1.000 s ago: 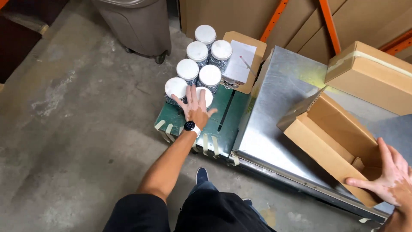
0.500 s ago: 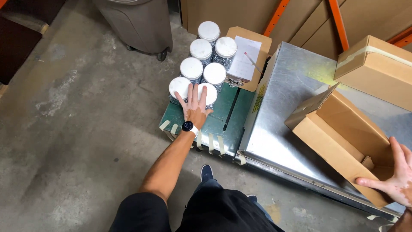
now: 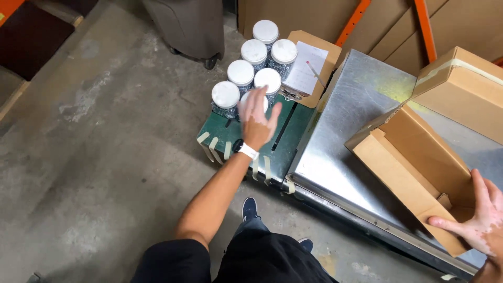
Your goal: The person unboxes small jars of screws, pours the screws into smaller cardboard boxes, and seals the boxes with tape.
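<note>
Head view: your left hand (image 3: 257, 121) is stretched out over a cluster of white-lidded jars (image 3: 255, 62), fingers spread and loose, gripping nothing. It hangs right over the nearest jar (image 3: 245, 99), which is mostly hidden under your palm; can't tell if you touch its lid. The other jars sit just beyond and to the left of your fingertips, packed touching each other on a green stand (image 3: 246, 144) with pale tape strips hanging off its near edge. Just right of your fingertips is a brown clipboard (image 3: 308, 68) with paper and a pen.

Your right hand (image 3: 479, 222) is at the frame's lower right, fingers on the near end of an open cardboard box (image 3: 414, 167), thumb along its lower edge, holding it. The box lies tilted on a metal table (image 3: 340, 136). Beyond your right hand sits a closed, taped carton (image 3: 463, 86). A grey bin (image 3: 188, 26) stands past the jars.
</note>
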